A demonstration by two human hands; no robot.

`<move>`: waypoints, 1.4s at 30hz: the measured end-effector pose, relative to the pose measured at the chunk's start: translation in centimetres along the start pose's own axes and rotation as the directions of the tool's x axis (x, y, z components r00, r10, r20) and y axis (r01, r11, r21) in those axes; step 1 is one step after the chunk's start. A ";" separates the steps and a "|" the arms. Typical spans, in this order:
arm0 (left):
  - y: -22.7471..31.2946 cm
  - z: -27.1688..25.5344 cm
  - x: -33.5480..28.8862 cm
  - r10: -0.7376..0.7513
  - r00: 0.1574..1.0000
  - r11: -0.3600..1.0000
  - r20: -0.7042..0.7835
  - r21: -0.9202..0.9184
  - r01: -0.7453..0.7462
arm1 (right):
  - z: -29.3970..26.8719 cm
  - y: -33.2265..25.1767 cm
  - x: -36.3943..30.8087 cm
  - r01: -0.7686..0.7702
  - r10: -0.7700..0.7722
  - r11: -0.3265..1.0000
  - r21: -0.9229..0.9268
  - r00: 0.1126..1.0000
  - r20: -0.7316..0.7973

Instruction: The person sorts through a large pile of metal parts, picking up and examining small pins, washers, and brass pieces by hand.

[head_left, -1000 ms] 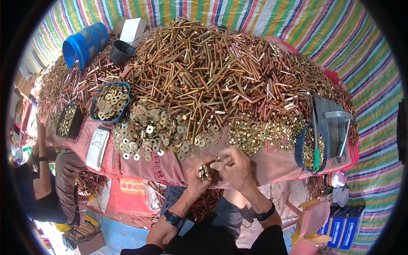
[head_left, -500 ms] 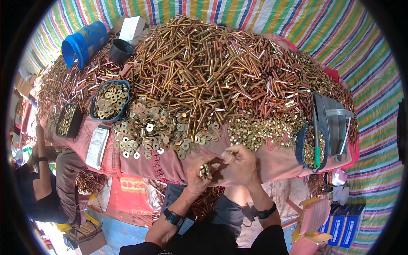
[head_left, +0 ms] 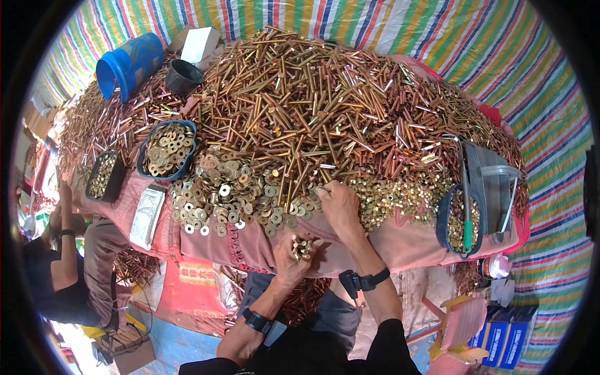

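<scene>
My left hand (head_left: 289, 262) grips a cluster of brassy metal pieces (head_left: 302, 248). My right hand (head_left: 342, 207) bends between loose washers (head_left: 215, 187) and nuts (head_left: 403, 195), its grasp unclear. Lettering marks a red sack (head_left: 190, 297) and blue boxes (head_left: 498, 340).

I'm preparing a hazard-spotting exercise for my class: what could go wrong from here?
The left hand grips several small metal pieces near the front edge of the pink cloth, so one might slip and fall off. The right hand is where washers and nuts lie close together, so they could get mixed. Metal rods are heaped loosely behind, and some might slide down.
</scene>
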State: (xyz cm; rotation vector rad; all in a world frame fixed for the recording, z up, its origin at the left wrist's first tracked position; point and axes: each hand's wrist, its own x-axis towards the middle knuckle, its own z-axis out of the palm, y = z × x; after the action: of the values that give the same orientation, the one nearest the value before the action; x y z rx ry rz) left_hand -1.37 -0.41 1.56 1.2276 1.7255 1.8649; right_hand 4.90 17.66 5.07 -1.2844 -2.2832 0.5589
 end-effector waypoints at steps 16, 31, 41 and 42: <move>0.2 0.5 -0.1 -0.116 0.993 0.992 -0.023 -0.050 0.115 | -7.7 -2.6 -7.7 -0.379 -0.007 0.635 0.673 0.869 0.495; 0.3 2.5 -0.4 -0.129 0.991 0.988 -0.032 -0.095 0.126 | -7.6 -2.2 -9.8 -0.269 0.052 0.593 0.759 0.953 0.297; 0.5 2.6 -0.4 -0.059 0.997 0.997 -0.058 -0.046 0.056 | -12.5 7.6 -1.4 0.010 -0.060 0.988 -0.152 0.943 -0.327; 0.4 2.7 -0.4 -0.072 0.995 0.997 -0.066 -0.031 0.070 | -12.7 8.6 -0.5 0.005 -0.070 0.982 -0.191 0.938 -0.338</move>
State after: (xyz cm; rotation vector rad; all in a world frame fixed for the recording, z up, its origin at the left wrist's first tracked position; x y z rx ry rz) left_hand 1.02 0.93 1.56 1.0895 1.7469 1.9030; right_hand 18.23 22.96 10.50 -1.3038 -2.0958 0.0926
